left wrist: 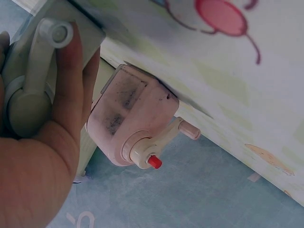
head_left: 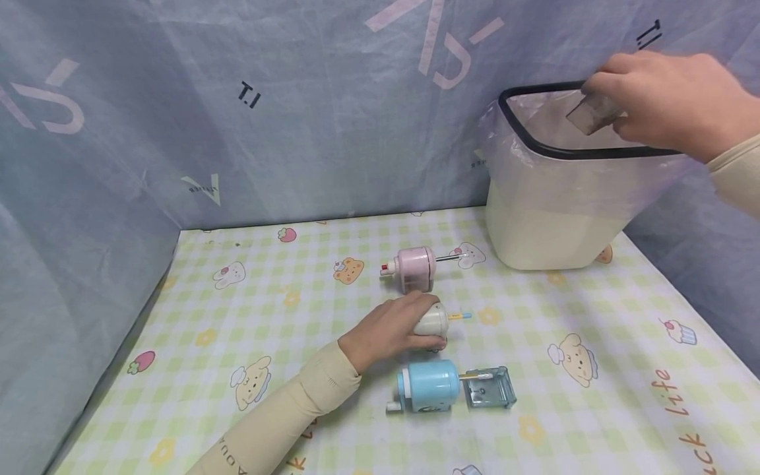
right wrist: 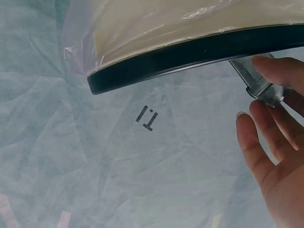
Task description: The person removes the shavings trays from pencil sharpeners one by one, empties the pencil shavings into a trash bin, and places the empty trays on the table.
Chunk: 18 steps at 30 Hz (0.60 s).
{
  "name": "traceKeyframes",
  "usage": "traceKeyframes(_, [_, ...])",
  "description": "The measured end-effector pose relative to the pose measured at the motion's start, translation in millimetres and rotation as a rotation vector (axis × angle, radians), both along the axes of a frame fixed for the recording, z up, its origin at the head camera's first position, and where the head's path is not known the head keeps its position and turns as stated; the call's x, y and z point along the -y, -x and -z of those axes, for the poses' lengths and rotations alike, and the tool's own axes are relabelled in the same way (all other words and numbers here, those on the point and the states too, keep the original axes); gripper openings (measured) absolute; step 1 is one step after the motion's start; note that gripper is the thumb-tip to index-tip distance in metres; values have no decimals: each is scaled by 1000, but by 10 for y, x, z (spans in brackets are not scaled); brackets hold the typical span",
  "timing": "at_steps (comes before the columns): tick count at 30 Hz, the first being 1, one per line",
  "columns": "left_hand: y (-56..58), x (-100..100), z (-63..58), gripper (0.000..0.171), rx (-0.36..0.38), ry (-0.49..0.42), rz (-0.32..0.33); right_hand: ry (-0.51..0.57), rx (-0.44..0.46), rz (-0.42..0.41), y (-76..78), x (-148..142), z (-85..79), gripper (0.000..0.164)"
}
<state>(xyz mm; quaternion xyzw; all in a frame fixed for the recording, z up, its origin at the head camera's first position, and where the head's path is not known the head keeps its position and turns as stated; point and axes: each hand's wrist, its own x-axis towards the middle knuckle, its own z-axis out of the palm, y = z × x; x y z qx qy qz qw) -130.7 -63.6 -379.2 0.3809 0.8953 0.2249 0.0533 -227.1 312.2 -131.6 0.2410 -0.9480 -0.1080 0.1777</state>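
My left hand grips a white crank pencil sharpener on the table, a yellow pencil poking out of its right end. Over the bin's mouth, my right hand pinches a small clear shavings drawer, tilted downward; the right wrist view shows the drawer between thumb and fingers. Closer to me lies a blue pencil sharpener with a pencil in it, beside a see-through blue drawer. Behind the white one sits a pink sharpener, its crank plain in the left wrist view.
A cream waste bin with a black rim and a clear liner stands at the table's back right. The checked tablecloth covers the table. Grey-blue cloth hangs behind and to the left.
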Motion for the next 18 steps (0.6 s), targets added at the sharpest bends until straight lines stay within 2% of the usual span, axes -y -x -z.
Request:
traceKeyframes(7, [1,7,4,57,-10,2,3,-44,-36,-40,-17,2,28,40])
traceKeyframes(14, [-9,11,-3,58,-6,5,-5,-139,-144,-154,-50,-27,51,45])
traceKeyframes(18, [-11,11,-4,58,-3,3,-7,-197,-174,-176,-68,-22,39,48])
